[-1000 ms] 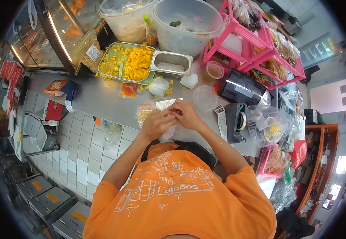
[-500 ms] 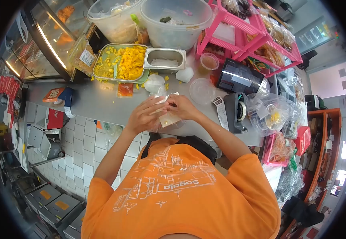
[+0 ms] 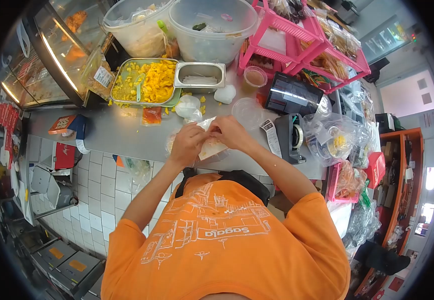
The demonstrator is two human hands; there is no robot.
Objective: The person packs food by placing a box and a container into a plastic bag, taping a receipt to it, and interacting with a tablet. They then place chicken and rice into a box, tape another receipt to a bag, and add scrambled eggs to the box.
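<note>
My left hand (image 3: 187, 144) and my right hand (image 3: 228, 132) meet over the near part of the steel counter. Their fingers are closed and pinch the top of a clear plastic bag (image 3: 212, 154) with pale, flat contents I cannot make out. The fingers hide much of the bag's upper part. Just beyond my left hand are a white knotted bag (image 3: 188, 106) and a small packet of orange-red sauce (image 3: 152, 115). A round clear lid (image 3: 248, 113) lies beyond my right hand.
A tray of chopped yellow food (image 3: 157, 80) adjoins a small steel pan (image 3: 200, 77). Behind them stand large plastic tubs (image 3: 212, 35). To the right are a black screen device (image 3: 294, 95), a tape dispenser (image 3: 291, 139) and a pink rack (image 3: 287, 47).
The view has shifted slightly, so the counter items appear a little further left. My left hand has drawn in lower, its fingers curling more, and more of the bag's pale contents shows.
</note>
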